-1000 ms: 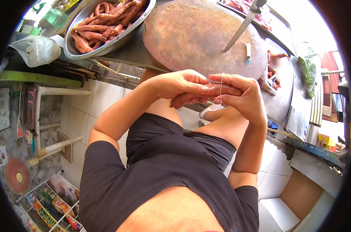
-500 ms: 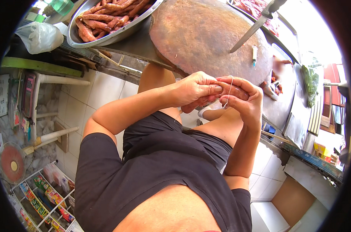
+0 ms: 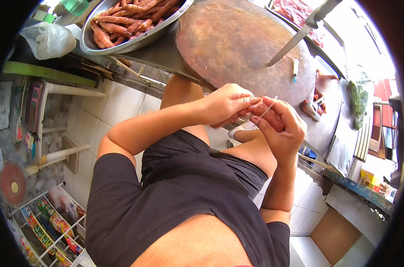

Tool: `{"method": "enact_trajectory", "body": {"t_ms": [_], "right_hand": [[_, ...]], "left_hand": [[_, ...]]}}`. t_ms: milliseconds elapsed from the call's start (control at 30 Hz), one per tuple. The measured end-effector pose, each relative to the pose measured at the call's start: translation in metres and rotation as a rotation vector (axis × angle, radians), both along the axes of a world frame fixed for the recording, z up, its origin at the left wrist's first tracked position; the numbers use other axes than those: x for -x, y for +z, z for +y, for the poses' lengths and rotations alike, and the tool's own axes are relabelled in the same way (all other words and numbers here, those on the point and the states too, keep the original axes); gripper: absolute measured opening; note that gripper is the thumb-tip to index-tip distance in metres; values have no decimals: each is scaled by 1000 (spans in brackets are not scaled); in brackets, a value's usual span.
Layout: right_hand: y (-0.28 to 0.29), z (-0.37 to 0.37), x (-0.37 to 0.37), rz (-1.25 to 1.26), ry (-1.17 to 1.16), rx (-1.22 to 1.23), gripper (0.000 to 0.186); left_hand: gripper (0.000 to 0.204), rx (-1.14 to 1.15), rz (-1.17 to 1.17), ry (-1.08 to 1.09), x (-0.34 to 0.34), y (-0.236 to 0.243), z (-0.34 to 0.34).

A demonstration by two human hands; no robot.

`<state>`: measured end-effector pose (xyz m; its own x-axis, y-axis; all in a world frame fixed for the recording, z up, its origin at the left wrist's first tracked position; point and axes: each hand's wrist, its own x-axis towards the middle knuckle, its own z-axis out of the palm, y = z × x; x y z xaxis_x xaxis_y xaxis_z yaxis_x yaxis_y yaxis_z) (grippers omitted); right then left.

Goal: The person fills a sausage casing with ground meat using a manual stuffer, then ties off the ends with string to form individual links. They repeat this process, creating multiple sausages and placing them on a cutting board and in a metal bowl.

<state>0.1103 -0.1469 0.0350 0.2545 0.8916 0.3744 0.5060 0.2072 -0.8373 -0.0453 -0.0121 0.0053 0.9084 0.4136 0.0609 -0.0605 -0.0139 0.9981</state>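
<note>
Over my lap, both hands meet on a plump reddish sausage (image 3: pixel 273 118). My right hand (image 3: pixel 287 129) is curled round it, thumb below and fingers above. A thin white string (image 3: pixel 267 110) slants across the sausage by the right fingertips. My left hand (image 3: pixel 227 105) is closed, thumb and forefinger pinching the sausage's narrow end, where pale casing shows. Part of a sausage also hangs beneath the left fingers, mostly hidden by them. Just beyond the hands lies the round wooden chopping block (image 3: pixel 228 44).
A metal basin (image 3: pixel 122 48) of sausages stands at the far left. On the block are a large knife (image 3: pixel 295 42), tilted up, and a small syringe (image 3: pixel 295 70). To the right lie meat pieces in a tray (image 3: pixel 312 107) and leafy greens (image 3: pixel 359 100); raw meat (image 3: pixel 295 11) sits behind.
The fingertips have drawn together at the sausage's end, and my right hand has tilted it downward to the right. The string, looped round the sausage before, now runs as a straight slanting line.
</note>
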Motion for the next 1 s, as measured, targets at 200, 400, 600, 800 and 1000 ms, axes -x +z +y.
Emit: {"method": "enact_trajectory", "body": {"t_ms": [200, 400, 600, 800, 1000], "right_hand": [[-24, 4, -23, 1027, 127, 580, 47], [-20, 11, -45, 947, 253, 587, 48], [1, 2, -20, 198, 190, 146, 38], [-20, -9, -21, 740, 67, 423, 31], [-45, -8, -43, 1080, 126, 418, 42]], "left_hand": [[8, -1028, -44, 208, 4, 5, -7], [22, -413, 41, -86, 4, 8, -5], [27, 924, 106, -20, 1, -3, -8], [28, -496, 10, 103, 1, -9, -16], [20, -285, -43, -34, -10, -10, -18]]}}
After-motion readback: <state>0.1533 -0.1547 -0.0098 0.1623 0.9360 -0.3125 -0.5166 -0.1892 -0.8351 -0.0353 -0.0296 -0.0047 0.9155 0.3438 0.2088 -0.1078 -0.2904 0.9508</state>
